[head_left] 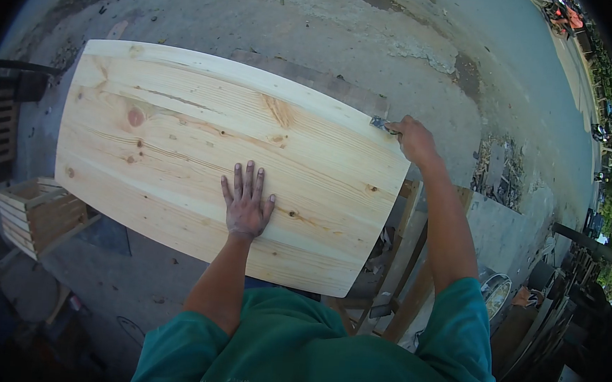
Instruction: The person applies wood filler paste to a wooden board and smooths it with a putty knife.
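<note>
A large pale wooden panel [180, 161] with knots and dark grain streaks lies flat in front of me. My left hand [248, 205] rests on it near the middle, palm down, fingers spread, holding nothing. At the panel's far right corner, my right hand [412, 138] is closed around the handle of a small scraper [380, 123]. The scraper's blade is over the panel's far edge; whether it touches the wood is hard to tell. A dark knot [293, 214] shows just right of my left hand.
A slatted wooden crate [42, 215] stands at the left below the panel. Wooden supports [405, 247] show under its right side. A round container [495, 293] and stacked boards [545, 321] are at the right. Concrete ground [303, 34] lies beyond, with a road and parked vehicles far right.
</note>
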`<state>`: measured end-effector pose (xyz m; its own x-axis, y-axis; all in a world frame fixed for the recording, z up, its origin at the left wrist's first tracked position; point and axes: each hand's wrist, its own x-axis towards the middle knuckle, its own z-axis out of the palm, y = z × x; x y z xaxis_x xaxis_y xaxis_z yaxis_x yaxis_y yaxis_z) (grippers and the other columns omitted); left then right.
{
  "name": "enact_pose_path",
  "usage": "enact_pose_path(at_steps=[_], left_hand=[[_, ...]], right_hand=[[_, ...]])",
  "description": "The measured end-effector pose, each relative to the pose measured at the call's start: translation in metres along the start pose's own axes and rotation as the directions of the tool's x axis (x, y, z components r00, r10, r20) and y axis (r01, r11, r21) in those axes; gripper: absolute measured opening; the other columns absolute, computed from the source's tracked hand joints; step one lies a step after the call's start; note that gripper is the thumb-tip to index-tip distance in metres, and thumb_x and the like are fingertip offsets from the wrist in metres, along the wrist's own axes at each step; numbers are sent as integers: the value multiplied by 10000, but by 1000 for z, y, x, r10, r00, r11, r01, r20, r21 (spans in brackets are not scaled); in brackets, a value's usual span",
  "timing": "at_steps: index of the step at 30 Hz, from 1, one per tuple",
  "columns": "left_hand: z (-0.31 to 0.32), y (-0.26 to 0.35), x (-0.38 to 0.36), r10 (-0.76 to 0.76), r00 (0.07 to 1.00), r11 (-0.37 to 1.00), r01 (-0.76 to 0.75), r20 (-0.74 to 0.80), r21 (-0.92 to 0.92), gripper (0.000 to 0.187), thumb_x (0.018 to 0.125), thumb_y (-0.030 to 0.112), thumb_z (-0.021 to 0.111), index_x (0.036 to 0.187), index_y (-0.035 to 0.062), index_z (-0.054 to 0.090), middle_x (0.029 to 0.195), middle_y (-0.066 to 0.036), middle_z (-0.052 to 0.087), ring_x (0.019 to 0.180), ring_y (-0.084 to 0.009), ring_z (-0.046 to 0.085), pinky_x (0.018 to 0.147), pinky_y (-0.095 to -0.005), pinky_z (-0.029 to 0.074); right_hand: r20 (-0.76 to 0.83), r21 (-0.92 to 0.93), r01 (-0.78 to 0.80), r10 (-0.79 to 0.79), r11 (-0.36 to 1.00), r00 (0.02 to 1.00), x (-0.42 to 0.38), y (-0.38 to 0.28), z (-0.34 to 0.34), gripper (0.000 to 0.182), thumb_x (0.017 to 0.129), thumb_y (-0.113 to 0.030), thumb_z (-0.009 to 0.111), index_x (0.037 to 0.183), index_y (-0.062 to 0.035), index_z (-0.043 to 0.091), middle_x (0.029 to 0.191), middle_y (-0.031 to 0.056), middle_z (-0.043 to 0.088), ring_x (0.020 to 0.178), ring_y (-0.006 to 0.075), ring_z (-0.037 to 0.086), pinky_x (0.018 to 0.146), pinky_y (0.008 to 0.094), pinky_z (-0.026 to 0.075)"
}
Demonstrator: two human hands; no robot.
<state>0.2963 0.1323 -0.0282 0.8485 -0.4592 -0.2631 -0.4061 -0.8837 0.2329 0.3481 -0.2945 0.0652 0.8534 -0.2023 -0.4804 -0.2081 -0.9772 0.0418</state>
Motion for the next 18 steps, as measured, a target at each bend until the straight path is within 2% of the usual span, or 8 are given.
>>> enact_pose_path(at_steps=[2, 5, 8, 11, 14, 17, 18], left_hand=[[0, 0, 0, -1, 1000, 1000, 1, 2, 4, 721, 1019, 528, 336, 1629, 166, 207, 1714, -77, 77, 1576, -329, -8, 1240, -606, -52], [-1, 2, 1, -6, 1000, 1000, 6, 7, 6, 721, 1017, 526, 338, 1629, 167, 209, 1713, -77, 81, 1576, -330, -1, 1240, -606, -52], [-2, 2, 1, -7, 1000, 1000, 7, 2, -6, 721, 1015, 526, 340, 1628, 170, 211, 1713, -77, 84, 1576, -330, 1, 1239, -607, -54], [0, 0, 0, -3, 1000, 1000, 3, -3, -6, 722, 1015, 526, 344, 1628, 170, 211, 1713, -78, 85, 1576, -329, 0, 1239, -607, -56], [0, 0, 0, -1, 1000, 1000, 1, -1, -1, 723, 1015, 526, 344, 1628, 168, 211, 1713, -77, 85, 1576, -329, -2, 1239, -607, -58], [0, 1, 1, -6, 1000, 1000, 6, -5, -2, 724, 1015, 527, 342, 1628, 167, 210, 1713, -77, 85, 1576, -330, -3, 1239, -607, -57], [0, 1, 0, -5, 1000, 1000, 5, -5, -4, 724, 1016, 527, 342, 1629, 166, 208, 1713, -78, 85, 1576, -330, -3, 1239, -607, -57]], right_hand=[[29, -16, -34, 34, 999, 999, -9, -1, -14, 399, 972, -101, 549, 1300, -277, 691, 1121, 122, 606, 1071, 312, 624, 945, 446, 529], [-62, 234, -16, 31, 972, 998, -13, 8, -5, 415, 961, -96, 573, 1332, -254, 668, 1114, 133, 601, 1043, 325, 628, 932, 437, 525], [-115, 314, -7, 45, 950, 992, -14, -5, 14, 432, 957, -99, 585, 1361, -239, 642, 1099, 144, 598, 1013, 336, 633, 908, 442, 521], [-146, 332, -53, 107, 942, 983, -14, -14, 35, 429, 952, -95, 616, 1368, -201, 633, 1098, 136, 610, 1006, 339, 621, 897, 443, 497], [-148, 286, -116, 164, 951, 975, -12, -8, 35, 434, 960, -98, 579, 1370, -231, 629, 1102, 145, 601, 1015, 330, 629, 898, 445, 524], [-197, 304, -46, 110, 952, 974, -12, -8, 16, 426, 958, -101, 585, 1357, -237, 640, 1092, 137, 604, 1034, 327, 625, 906, 439, 528], [-190, 248, -6, 54, 969, 980, -12, -11, 7, 420, 962, -99, 575, 1348, -245, 648, 1092, 129, 603, 1045, 320, 624, 912, 444, 526]])
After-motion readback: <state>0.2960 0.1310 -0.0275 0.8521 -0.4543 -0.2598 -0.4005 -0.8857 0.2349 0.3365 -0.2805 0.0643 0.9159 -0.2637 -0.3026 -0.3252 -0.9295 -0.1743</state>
